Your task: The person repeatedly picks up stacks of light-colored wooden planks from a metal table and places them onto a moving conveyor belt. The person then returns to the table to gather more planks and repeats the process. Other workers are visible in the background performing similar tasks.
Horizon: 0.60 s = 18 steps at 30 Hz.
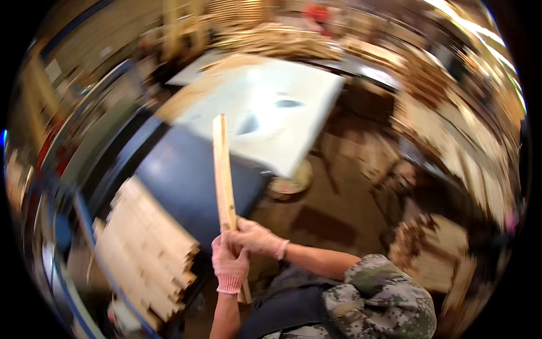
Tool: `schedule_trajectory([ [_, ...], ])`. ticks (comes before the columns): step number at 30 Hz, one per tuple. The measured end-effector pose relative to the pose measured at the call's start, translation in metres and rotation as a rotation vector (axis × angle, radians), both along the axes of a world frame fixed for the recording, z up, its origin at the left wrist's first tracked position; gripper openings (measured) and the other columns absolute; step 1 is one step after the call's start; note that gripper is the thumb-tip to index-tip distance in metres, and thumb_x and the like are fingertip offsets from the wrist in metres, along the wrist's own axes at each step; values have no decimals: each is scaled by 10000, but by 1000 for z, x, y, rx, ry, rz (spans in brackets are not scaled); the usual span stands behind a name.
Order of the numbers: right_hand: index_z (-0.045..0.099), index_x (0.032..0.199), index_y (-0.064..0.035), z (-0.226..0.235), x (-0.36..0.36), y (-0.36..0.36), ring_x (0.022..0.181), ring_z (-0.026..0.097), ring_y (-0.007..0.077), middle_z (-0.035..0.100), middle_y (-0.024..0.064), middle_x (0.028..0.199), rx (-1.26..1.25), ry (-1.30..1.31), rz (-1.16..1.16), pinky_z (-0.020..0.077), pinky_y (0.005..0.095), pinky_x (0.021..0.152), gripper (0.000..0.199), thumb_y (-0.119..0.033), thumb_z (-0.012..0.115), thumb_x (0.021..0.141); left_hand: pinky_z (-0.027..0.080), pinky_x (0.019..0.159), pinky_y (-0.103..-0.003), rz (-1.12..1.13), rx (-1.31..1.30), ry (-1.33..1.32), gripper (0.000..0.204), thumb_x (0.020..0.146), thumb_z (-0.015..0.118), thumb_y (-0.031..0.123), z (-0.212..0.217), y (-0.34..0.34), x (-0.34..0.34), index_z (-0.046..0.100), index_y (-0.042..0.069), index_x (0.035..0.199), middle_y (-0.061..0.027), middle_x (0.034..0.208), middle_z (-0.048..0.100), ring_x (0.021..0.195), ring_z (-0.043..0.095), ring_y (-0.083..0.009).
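Note:
A long, narrow wooden board stands out in front of me, its far end reaching over the edge of the pale tabletop. My left hand, in a pinkish knitted glove, is wrapped round the board near its lower part. Just above and to the right, my right hand, gloved alike, grips the same board. The board's lower end shows below the hands, beside my dark apron. Under the board lies a dark, smooth machine surface.
Boards laid side by side rest at the left, with uneven ends. A blue rail runs past them. A heap of wooden strips lies behind the pale tabletop. Stacked boards stand at the right, and a lower wood stack nearer me.

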State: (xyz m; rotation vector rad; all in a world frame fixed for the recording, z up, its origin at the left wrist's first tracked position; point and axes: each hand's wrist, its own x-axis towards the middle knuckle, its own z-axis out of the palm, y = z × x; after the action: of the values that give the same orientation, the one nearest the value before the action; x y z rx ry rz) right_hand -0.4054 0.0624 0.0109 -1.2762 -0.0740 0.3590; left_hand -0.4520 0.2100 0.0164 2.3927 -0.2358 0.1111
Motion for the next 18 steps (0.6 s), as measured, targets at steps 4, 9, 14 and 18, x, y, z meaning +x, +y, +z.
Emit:
schedule_trajectory([
  [4,671,1371,-25,-53,-38,-97,993,620,109,690,10,1097,142,41,-568,559,295,880,398,-277,698,1064,492,1148,-403,-419,-244,81,770,899,805,75,-15,-106,1,503,18,1605,-163,1514,557,1323,615,-283],
  [9,672,1360,-20,-101,-111,-277,1005,686,127,749,44,1135,419,-63,-1152,578,281,892,375,-258,668,1070,515,1078,-334,-681,-576,619,715,1001,754,142,-96,-222,19,475,3,1645,-105,1445,638,1242,622,-198],
  [14,701,1251,-62,-150,-267,-451,874,622,131,692,52,987,78,-122,-1835,574,334,782,306,-326,643,1107,522,1081,-321,-754,-383,785,588,1023,730,61,-195,-353,15,552,-40,1575,-104,1391,685,1238,652,-190],
  [18,651,1254,32,-167,-404,-544,863,682,224,741,111,970,-257,312,-2195,625,338,718,479,-424,637,1107,535,970,-302,-858,-70,940,542,1000,770,146,-272,-406,31,626,-59,1481,-67,1202,707,1067,653,-160],
])
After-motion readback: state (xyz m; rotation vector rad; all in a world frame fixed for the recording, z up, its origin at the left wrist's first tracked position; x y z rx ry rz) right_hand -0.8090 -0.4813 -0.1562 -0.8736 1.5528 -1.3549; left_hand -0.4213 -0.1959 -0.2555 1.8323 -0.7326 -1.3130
